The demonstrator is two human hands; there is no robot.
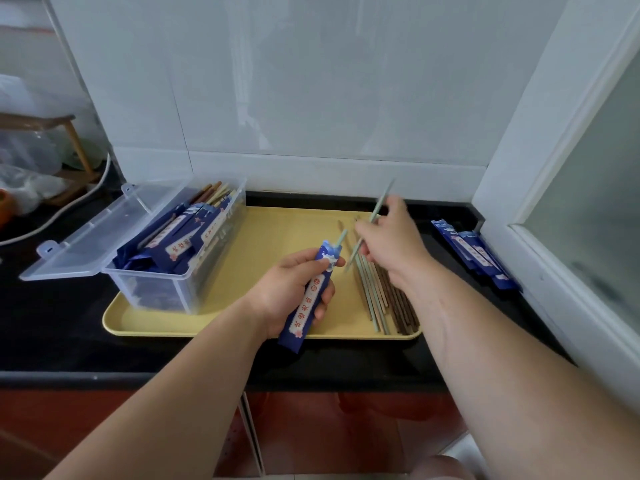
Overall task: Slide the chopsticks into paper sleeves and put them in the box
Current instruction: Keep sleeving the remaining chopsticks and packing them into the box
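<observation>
My left forearm (194, 368) and right forearm (485, 341) are bare where they cross the near rim of the yellow tray (346, 333), and my left hand (294, 292) and right hand (391, 237) beyond that rim are bare too. Faint thin lines streak the right forearm.

A pale yellow tray (277, 230) is set on a black countertop (52, 323), backed by a white tiled wall (311, 81). A wooden rack (78, 147) (its contents blurred) and a white cable (69, 206) are seen at far left. A white window frame (540, 133) is seen at right, and red cabinet fronts (104, 410) below.
</observation>
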